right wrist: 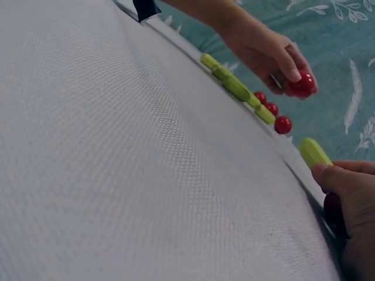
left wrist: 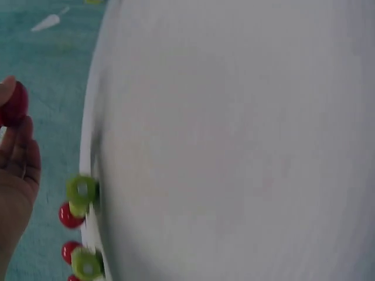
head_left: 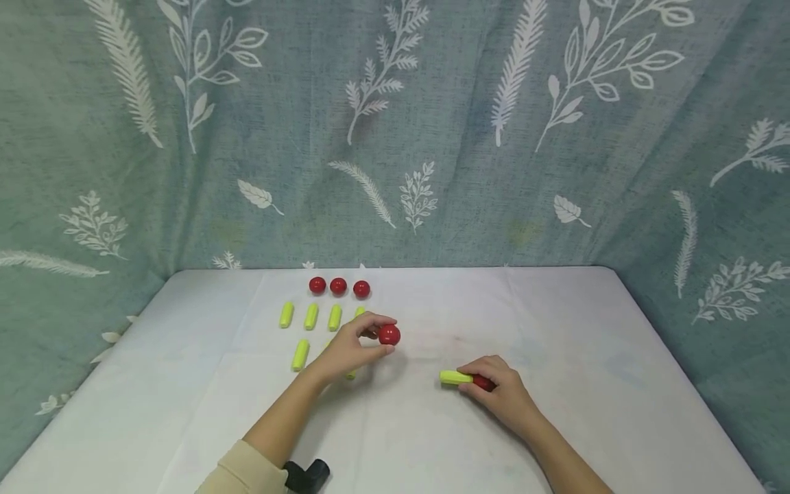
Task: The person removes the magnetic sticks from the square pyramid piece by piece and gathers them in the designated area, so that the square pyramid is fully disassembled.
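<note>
Between thumb and fingertips my left hand pinches a shiny red ball, raised over the table; the left wrist view shows that ball at its left edge. My right hand holds a yellow-green ribbed cylinder pointing left. A dark red ball sits at the cylinder's right end, partly covered by the fingers. In the right wrist view, the cylinder rises from between thumb and fingers. Whether this ball and the cylinder are joined cannot be seen.
Three red balls line the back of the white table. In front lie several yellow-green cylinders in two rows, some hidden behind the left hand. A black object is by the left sleeve. Patterned blue-green cloth hangs behind.
</note>
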A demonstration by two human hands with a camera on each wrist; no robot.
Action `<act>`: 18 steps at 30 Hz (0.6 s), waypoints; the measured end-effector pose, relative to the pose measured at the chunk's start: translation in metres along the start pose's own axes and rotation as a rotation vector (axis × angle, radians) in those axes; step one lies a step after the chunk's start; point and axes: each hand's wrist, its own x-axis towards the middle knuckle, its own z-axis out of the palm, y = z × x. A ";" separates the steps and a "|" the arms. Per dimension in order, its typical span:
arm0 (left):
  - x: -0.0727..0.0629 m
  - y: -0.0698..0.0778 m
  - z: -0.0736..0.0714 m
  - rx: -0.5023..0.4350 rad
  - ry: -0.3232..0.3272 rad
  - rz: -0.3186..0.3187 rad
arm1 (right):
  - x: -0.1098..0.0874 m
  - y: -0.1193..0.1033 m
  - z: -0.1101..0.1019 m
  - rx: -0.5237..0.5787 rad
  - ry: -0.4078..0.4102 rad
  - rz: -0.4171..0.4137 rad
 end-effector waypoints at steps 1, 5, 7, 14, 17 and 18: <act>0.001 -0.002 -0.005 0.005 0.007 0.001 | 0.000 0.000 0.000 0.001 -0.002 -0.005; 0.003 -0.011 -0.027 0.028 0.041 -0.041 | -0.001 0.001 0.002 0.000 -0.006 -0.021; 0.003 -0.016 -0.039 0.040 0.063 -0.070 | -0.002 0.002 0.003 0.002 -0.008 -0.019; 0.009 -0.038 -0.082 0.096 0.161 -0.171 | -0.001 0.000 0.002 0.000 -0.016 -0.006; 0.013 -0.049 -0.100 0.136 0.190 -0.204 | 0.000 0.000 0.001 0.006 -0.018 0.005; 0.014 -0.054 -0.106 0.149 0.199 -0.214 | 0.001 0.000 0.000 0.009 -0.018 0.009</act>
